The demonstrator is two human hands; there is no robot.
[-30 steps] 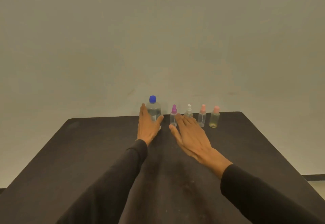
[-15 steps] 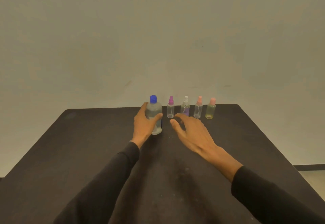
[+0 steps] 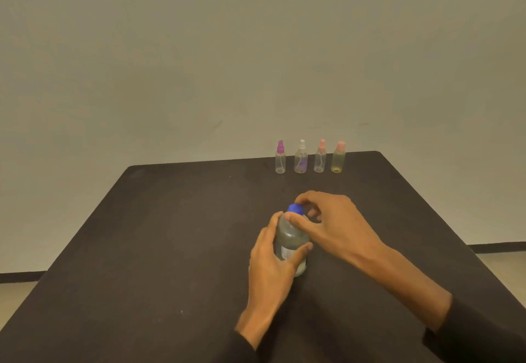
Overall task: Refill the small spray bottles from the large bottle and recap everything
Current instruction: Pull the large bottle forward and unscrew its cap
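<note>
Head view: left hand (image 3: 270,260) wraps around a large bottle (image 3: 291,244) standing on the table (image 3: 170,248); right hand (image 3: 330,223) pinches its blue cap (image 3: 296,208) with fingertips.

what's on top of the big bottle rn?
A blue cap, still on the large bottle. The right hand pinches it; the left hand grips the body. The cap's far side is covered.

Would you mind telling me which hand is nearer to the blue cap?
Right. The right hand has its fingertips pinched around the blue cap; the left hand grips the large bottle lower down, around its body.
</note>
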